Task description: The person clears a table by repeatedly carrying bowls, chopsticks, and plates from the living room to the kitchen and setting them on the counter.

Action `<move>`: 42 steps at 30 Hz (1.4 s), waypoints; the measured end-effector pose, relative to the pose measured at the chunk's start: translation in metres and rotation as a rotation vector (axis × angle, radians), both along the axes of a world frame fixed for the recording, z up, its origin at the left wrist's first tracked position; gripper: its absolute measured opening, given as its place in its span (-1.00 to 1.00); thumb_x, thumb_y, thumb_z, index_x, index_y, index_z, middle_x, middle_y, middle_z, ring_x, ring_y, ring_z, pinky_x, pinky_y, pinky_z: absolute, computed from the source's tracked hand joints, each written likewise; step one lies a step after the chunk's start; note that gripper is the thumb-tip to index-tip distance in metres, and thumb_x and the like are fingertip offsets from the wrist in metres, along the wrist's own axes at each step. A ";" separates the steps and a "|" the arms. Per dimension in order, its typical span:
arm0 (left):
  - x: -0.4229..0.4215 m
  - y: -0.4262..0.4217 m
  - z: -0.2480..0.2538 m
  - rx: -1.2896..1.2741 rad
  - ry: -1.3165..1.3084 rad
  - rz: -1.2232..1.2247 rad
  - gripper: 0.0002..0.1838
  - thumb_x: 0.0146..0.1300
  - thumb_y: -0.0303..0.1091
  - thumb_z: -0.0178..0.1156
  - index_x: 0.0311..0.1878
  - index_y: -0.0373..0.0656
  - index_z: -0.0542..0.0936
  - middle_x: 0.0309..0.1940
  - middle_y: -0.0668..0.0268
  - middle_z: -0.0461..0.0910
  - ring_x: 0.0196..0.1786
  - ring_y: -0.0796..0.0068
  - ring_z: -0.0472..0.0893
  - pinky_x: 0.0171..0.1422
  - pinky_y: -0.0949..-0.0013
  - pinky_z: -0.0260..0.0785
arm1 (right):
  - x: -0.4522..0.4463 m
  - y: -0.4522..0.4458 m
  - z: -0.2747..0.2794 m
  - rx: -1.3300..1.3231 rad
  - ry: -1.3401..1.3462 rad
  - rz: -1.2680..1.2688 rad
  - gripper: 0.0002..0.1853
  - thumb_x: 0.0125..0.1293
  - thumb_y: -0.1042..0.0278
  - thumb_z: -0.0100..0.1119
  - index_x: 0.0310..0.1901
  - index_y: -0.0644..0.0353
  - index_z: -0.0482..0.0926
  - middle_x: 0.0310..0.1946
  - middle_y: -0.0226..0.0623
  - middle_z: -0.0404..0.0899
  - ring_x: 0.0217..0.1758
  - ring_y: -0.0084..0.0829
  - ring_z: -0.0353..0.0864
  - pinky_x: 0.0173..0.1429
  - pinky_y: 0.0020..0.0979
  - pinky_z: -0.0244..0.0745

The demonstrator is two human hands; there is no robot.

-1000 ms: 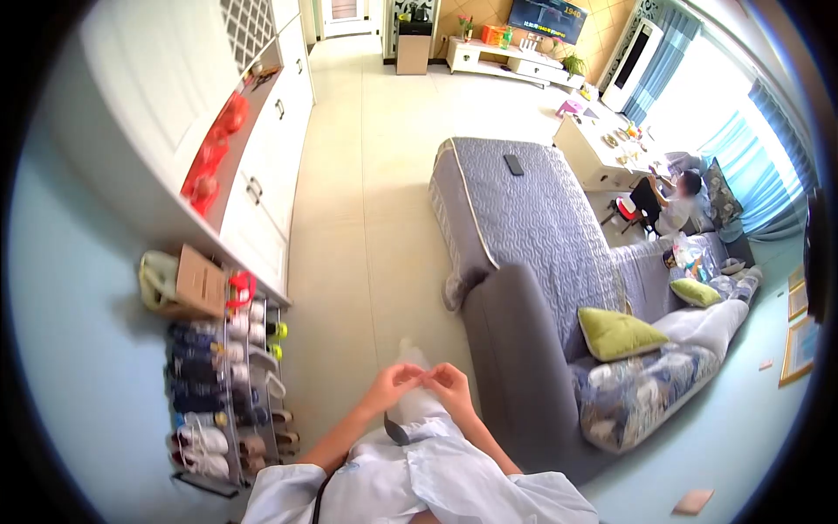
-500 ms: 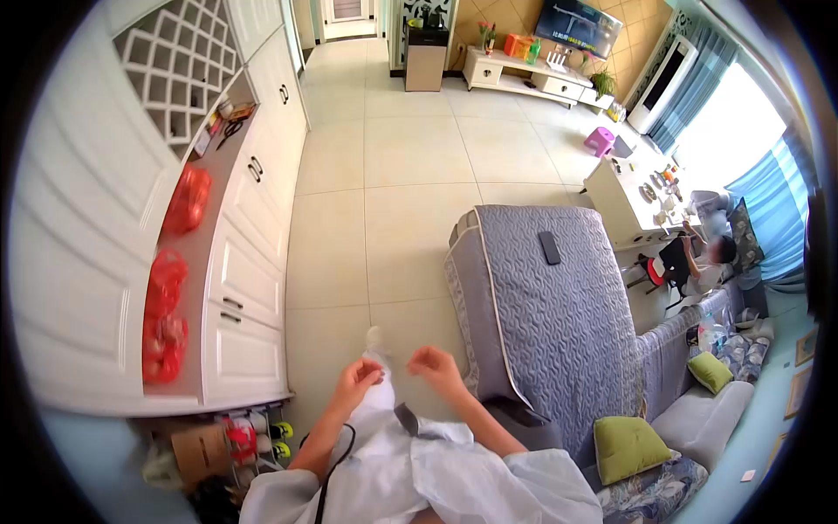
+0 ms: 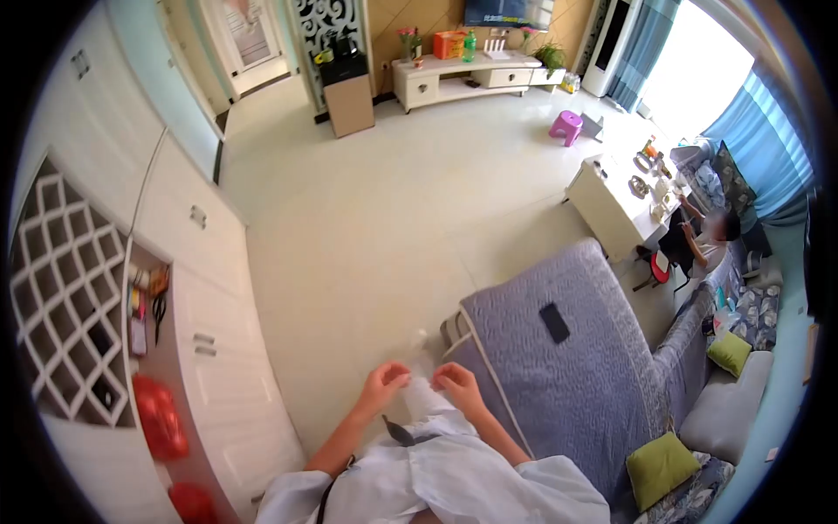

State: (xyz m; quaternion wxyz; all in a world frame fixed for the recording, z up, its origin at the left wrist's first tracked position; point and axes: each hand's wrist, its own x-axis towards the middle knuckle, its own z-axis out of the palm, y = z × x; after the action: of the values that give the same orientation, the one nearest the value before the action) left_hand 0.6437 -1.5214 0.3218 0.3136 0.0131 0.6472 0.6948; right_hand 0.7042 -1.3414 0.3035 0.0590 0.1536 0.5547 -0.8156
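Note:
My left hand (image 3: pixel 387 385) is held out in front of my waist with its fingers curled and pinched together. My right hand (image 3: pixel 457 384) faces it across a small gap, its fingers bent inward the same way. What the fingertips hold, if anything, is too small to make out. Between and below the hands are my white trouser leg (image 3: pixel 422 397) and a dark grey strip (image 3: pixel 398 431) at the front of my light shirt (image 3: pixel 436 476). Right of my right hand is the sofa with a quilted grey cover (image 3: pixel 524 375), where a black phone (image 3: pixel 554 323) lies.
At left stands a white cabinet (image 3: pixel 231 375) with a lattice rack and red bags (image 3: pixel 159 417). Ahead are a TV stand (image 3: pixel 463 83), a purple stool (image 3: pixel 566 127) and a white table (image 3: pixel 602 205). A seated person (image 3: pixel 711 240) is beside the table. Tiled floor (image 3: pixel 367 236) lies between.
My view has turned and moved forward, so the cabinet's lattice sits lower at left. My hands have come a little level with each other, still pinched.

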 end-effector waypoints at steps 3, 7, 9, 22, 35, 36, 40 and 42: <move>-0.110 0.046 0.000 0.034 0.032 0.061 -0.90 0.12 -0.45 0.07 -0.28 -0.22 0.46 -0.40 0.35 0.51 -0.30 0.60 0.51 -0.16 0.52 0.38 | -0.095 0.049 -0.008 0.036 -0.045 -0.127 -0.89 0.16 0.55 -0.07 -0.29 0.30 0.46 -0.43 -0.29 0.51 -0.33 -0.51 0.52 -0.21 -0.50 0.44; -0.266 0.097 0.019 -0.007 0.102 0.145 -0.91 0.14 -0.45 0.03 -0.29 -0.20 0.47 -0.40 0.35 0.50 -0.30 0.61 0.50 -0.18 0.54 0.37 | -0.181 0.116 -0.011 -0.009 -0.103 -0.430 -0.87 0.17 0.54 -0.11 -0.30 0.30 0.46 -0.44 -0.29 0.52 -0.37 -0.49 0.53 -0.24 -0.50 0.45; -0.340 0.127 0.025 -0.032 0.133 0.103 -0.91 0.15 -0.45 0.01 -0.28 -0.19 0.47 -0.40 0.34 0.50 -0.31 0.62 0.48 -0.20 0.55 0.37 | -0.223 0.157 -0.008 -0.014 -0.110 -0.464 -0.87 0.16 0.54 -0.10 -0.31 0.30 0.46 -0.45 -0.29 0.52 -0.38 -0.49 0.53 -0.24 -0.50 0.45; -0.758 0.437 0.005 -0.107 0.195 -0.128 -0.90 0.16 -0.47 -0.03 -0.28 -0.21 0.46 -0.39 0.35 0.49 -0.31 0.60 0.47 -0.20 0.56 0.33 | -0.578 0.447 0.022 0.089 -0.002 -0.713 -0.88 0.17 0.52 -0.09 -0.31 0.33 0.44 -0.47 -0.26 0.51 -0.39 -0.49 0.52 -0.25 -0.50 0.44; -0.899 0.881 -0.004 -0.007 -0.051 -0.781 -0.86 0.17 -0.39 0.00 -0.26 -0.21 0.47 -0.36 0.30 0.51 -0.26 0.56 0.49 -0.09 0.48 0.35 | -0.765 0.753 -0.039 -0.138 -0.221 -1.125 -0.87 0.15 0.52 -0.10 -0.32 0.32 0.45 -0.48 -0.24 0.52 -0.42 -0.48 0.52 -0.26 -0.50 0.46; -0.911 0.905 -0.001 -0.031 -0.091 -0.795 -0.86 0.17 -0.39 0.00 -0.25 -0.21 0.47 -0.36 0.30 0.51 -0.27 0.56 0.50 -0.09 0.49 0.36 | -0.782 0.777 -0.034 -0.168 -0.221 -1.146 -0.87 0.15 0.51 -0.10 -0.32 0.32 0.45 -0.48 -0.24 0.52 -0.42 -0.48 0.53 -0.26 -0.50 0.46; -0.981 1.014 0.010 0.001 -0.026 -0.813 -0.85 0.17 -0.42 -0.01 -0.24 -0.25 0.47 -0.37 0.30 0.51 -0.26 0.56 0.49 -0.15 0.51 0.35 | -0.837 0.903 -0.008 -0.047 -0.176 -1.139 -0.86 0.15 0.51 -0.11 -0.31 0.32 0.45 -0.48 -0.25 0.52 -0.41 -0.48 0.53 -0.26 -0.50 0.46; -1.025 1.066 0.014 -0.043 -0.004 -0.749 -0.86 0.18 -0.41 -0.01 -0.25 -0.24 0.47 -0.38 0.31 0.51 -0.29 0.58 0.49 -0.16 0.53 0.35 | -0.863 0.959 -0.003 -0.028 -0.156 -1.150 -0.86 0.16 0.50 -0.10 -0.32 0.32 0.45 -0.48 -0.26 0.52 -0.41 -0.50 0.53 -0.26 -0.51 0.46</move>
State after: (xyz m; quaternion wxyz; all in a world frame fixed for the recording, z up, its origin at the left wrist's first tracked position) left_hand -0.3818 -0.4557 0.3355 0.5474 0.2408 0.6113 0.5184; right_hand -0.1588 -0.3821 0.3010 -0.3509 0.4891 0.3652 -0.7101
